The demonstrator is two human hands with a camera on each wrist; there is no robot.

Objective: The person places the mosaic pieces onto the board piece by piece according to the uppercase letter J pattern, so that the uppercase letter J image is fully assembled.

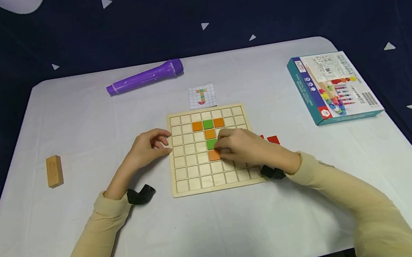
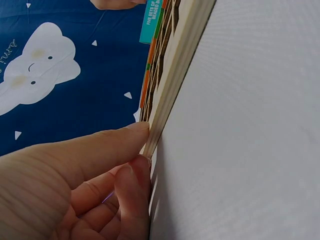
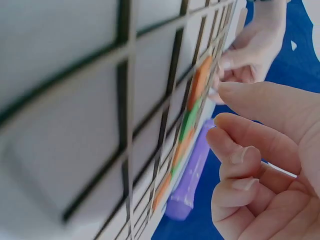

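Note:
A wooden grid board lies on the table, holding orange and green square tiles in a T shape. My left hand touches the board's left edge with thumb and fingertips; the left wrist view shows the thumb right against the rim. Over the board's middle, my right hand has its fingertips beside the lowest orange tile and a green tile. In the right wrist view its thumb and bent index finger stand apart with nothing visible between them. The hand covers several cells.
Behind the board lies a pattern card with a coloured J. Red pieces lie right of the board, partly hidden by the right arm. Further out are a purple microphone, a printed box and a small wooden block.

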